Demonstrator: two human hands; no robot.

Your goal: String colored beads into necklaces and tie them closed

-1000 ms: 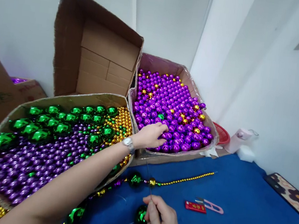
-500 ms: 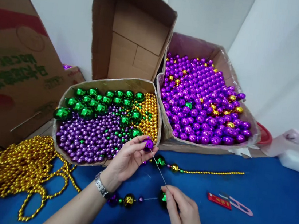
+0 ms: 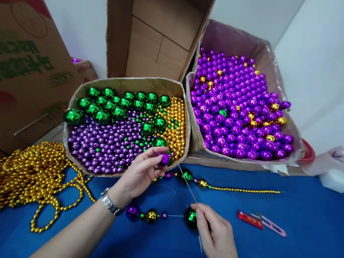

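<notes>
Purple bead [image 3: 164, 159] sat pinched in the left hand [image 3: 140, 175], just before the mixed box [image 3: 133, 85]. Right hand [image 3: 215, 236] gripped a thin needle [image 3: 187, 185], its tip pointing up toward that bead, beside a green ball [image 3: 190, 217].

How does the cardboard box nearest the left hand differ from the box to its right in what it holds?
The near box holds a mix sorted in patches: large green balls, small purple beads, small gold beads. The far box holds almost only mid-sized purple balls, with a few gold and one green. The near box sits lower and closer to the left hand. Both are open, lined cardboard, on the blue table.
</notes>
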